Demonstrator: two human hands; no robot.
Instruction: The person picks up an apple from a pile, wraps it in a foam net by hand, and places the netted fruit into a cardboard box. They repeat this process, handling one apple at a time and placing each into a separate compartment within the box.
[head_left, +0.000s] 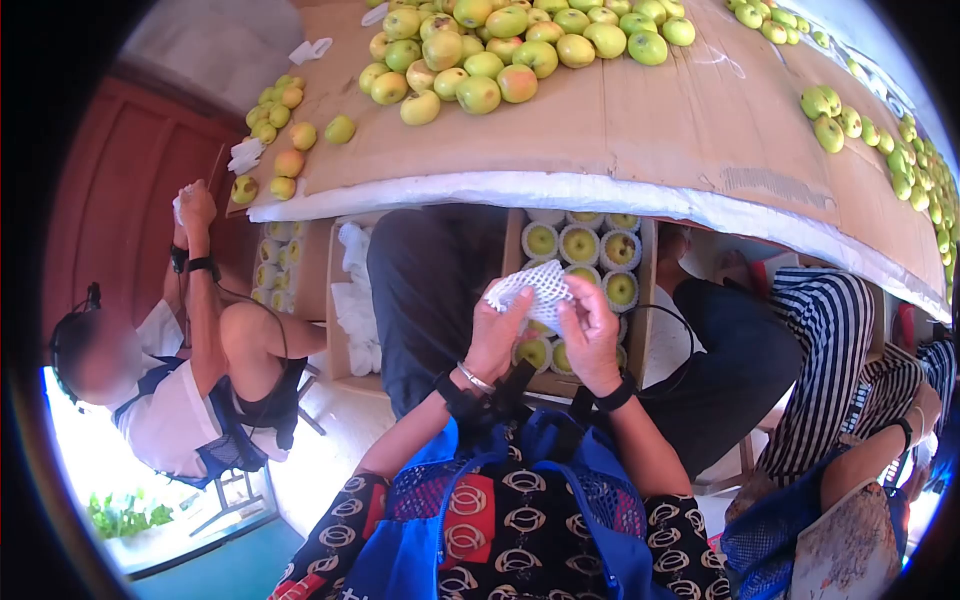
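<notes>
A white foam net sleeve (540, 284) is stretched between my two hands, over an open box. My left hand (494, 338) pinches its left side with thumb and fingers. On the other side, my right hand (592, 332) grips the sleeve's right edge, fingers curled. Whether an apple is inside the sleeve cannot be made out. Below my hands, the cardboard box (649, 245) holds rows of green-yellow apples (579, 244), each in a white net. My hands and the sleeve hide part of these rows.
A cardboard-covered table (430, 150) ahead carries a heap of loose apples (480, 65). Left of my leg, another box (337, 345) contains white foam nets (355, 290). One person (180, 400) sits at left, another in striped trousers (825, 330) at right.
</notes>
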